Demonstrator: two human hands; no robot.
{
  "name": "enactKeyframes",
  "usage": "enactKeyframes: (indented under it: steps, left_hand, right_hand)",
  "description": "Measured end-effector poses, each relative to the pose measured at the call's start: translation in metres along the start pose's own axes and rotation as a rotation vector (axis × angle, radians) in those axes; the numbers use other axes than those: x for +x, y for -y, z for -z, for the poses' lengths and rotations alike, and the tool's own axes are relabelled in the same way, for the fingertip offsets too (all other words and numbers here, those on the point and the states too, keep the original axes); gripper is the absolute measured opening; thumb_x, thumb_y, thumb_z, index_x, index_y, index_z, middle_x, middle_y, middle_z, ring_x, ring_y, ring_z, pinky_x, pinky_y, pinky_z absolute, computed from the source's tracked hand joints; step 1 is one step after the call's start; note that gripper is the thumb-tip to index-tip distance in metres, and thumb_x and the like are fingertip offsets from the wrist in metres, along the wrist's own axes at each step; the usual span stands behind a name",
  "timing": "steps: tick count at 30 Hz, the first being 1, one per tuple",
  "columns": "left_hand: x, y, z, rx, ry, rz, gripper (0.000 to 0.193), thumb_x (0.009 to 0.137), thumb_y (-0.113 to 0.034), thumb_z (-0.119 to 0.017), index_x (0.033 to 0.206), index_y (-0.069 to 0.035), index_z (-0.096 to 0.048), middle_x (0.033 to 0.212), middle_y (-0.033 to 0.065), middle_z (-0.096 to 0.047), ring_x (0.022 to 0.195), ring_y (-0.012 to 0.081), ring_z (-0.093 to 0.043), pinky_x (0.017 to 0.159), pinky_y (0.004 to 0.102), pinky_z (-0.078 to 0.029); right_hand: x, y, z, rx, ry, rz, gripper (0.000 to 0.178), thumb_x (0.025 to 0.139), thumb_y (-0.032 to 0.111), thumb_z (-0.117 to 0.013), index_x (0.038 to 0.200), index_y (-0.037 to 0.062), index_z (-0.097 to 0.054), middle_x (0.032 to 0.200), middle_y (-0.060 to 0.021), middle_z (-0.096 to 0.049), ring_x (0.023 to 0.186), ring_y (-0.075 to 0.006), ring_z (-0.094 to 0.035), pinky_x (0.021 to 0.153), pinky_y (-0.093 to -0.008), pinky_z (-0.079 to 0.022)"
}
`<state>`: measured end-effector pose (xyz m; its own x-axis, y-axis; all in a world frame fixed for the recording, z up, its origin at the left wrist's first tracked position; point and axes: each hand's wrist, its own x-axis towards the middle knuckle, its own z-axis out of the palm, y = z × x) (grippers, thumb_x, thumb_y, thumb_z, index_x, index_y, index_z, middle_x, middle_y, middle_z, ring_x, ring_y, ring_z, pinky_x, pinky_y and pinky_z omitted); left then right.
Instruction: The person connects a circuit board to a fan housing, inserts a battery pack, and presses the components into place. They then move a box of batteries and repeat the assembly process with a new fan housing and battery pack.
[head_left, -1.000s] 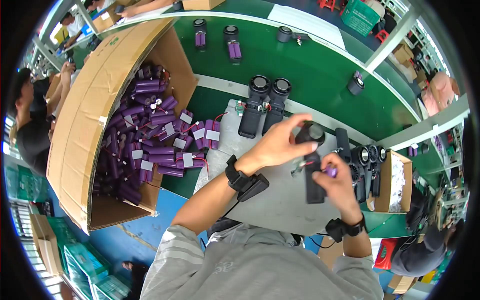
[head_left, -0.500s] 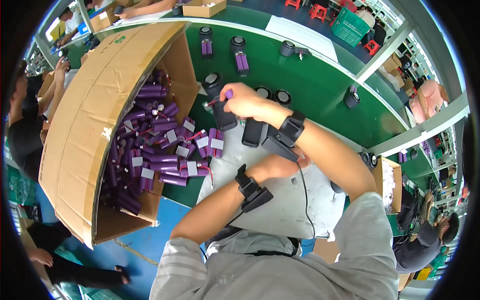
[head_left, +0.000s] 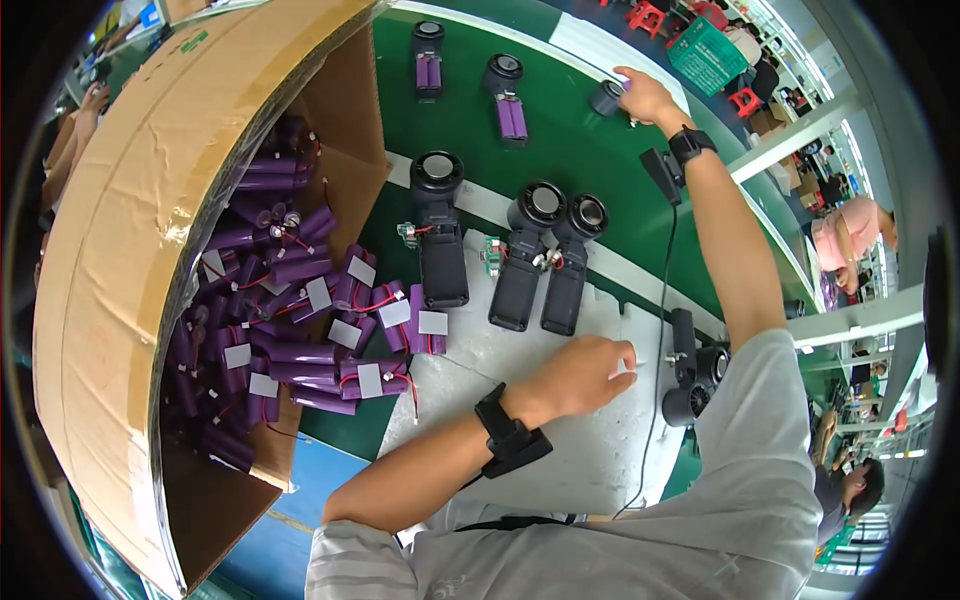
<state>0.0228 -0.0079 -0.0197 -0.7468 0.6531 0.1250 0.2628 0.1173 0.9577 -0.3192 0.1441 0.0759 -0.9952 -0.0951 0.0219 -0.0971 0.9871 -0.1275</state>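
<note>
At the table's far side my right hand (head_left: 648, 98) is closed around a purple battery pack (head_left: 628, 85), mostly hidden by the fingers, beside a black round-headed housing (head_left: 606, 97). My left hand (head_left: 575, 380) rests over the white foam pad (head_left: 460, 375), fingers curled, thumb and forefinger apart, nothing visible between them. Beyond it lie three black round-headed housings with long open handles: one at left (head_left: 443, 260), one in the middle (head_left: 520, 275), one at right (head_left: 568, 285). Small green circuit boards hang on wires from the left and middle ones.
A large cardboard box (head_left: 120, 250) lies open at left, with purple battery packs (head_left: 300, 350) spilling out. Farther back are two black housings holding purple packs (head_left: 428, 72) (head_left: 511, 120). More black housings (head_left: 686, 395) lie by my right elbow. A cable (head_left: 662, 360) runs from my right wrist.
My right hand has swung from the left housing to the far right side of the table, taking the purple battery pack along. My left hand shows more fully. The view has shifted.
</note>
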Motion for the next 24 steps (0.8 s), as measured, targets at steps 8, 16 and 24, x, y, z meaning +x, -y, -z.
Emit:
enactKeyframes:
  steps: [8, 16, 24]
  left_hand:
    - [-0.006, -0.007, -0.001, -0.022, -0.033, 0.032, 0.021, 0.089, -0.020, -0.062, 0.102, -0.003, -0.063, 0.087, 0.0186, -0.065, 0.085, 0.0358, -0.064, 0.076, 0.0443, -0.049]
    - [0.002, -0.012, -0.001, -0.100, -0.048, -0.008, 0.016, 0.085, -0.015, -0.063, 0.091, -0.001, -0.065, 0.082, 0.0183, -0.067, 0.079, 0.0368, -0.065, 0.074, 0.0435, -0.051]
    - [-0.006, -0.041, 0.034, -0.024, -0.403, -0.423, 0.005, 0.080, -0.006, -0.065, 0.081, -0.002, -0.065, 0.077, 0.0115, -0.067, 0.061, 0.0250, -0.064, 0.055, 0.0342, -0.050]
  right_hand:
    - [0.069, -0.076, -0.057, -0.014, 0.017, 0.307, 0.063, 0.070, 0.006, -0.065, 0.132, 0.0164, -0.053, 0.103, -0.0153, -0.066, 0.098, -0.0334, -0.064, 0.085, -0.0392, -0.050]
    - [-0.018, -0.065, 0.027, -0.022, -0.140, 0.397, 0.042, 0.073, 0.027, -0.076, 0.110, 0.0134, -0.062, 0.093, -0.0126, -0.067, 0.085, -0.0272, -0.065, 0.078, -0.0363, -0.050]
    - [-0.248, 0.059, 0.100, 0.143, 0.383, -0.106, 0.037, 0.083, 0.035, -0.070, 0.100, 0.0033, -0.063, 0.063, 0.0025, -0.049, 0.059, -0.0079, -0.050, 0.054, -0.0278, -0.040]
